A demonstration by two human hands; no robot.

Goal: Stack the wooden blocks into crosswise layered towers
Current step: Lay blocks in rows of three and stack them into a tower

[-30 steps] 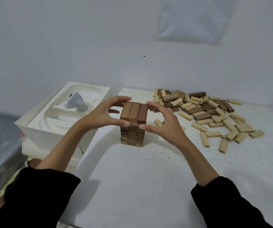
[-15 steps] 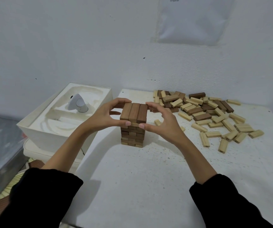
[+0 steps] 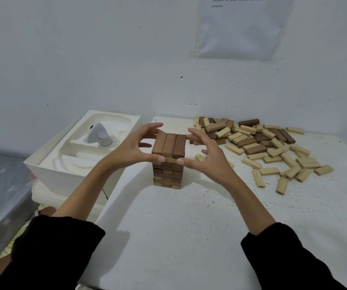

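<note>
The tower of smooth brown rectangular wooden blocks (image 3: 167,170) is standing upright between the hands on the speckled white table (image 3: 179,227); its top three dark blocks (image 3: 169,144) are pointing lengthwise away from the person. The left hand (image 3: 130,150) and right hand (image 3: 210,158) are cupping that layer, thumbs in front, fingers curling behind; both are staying as before.

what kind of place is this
Likely a spare room or makeshift home workspace: a plain white table against a bare white wall, a printed sheet hung on it, and an opened product box beside the table.
</note>
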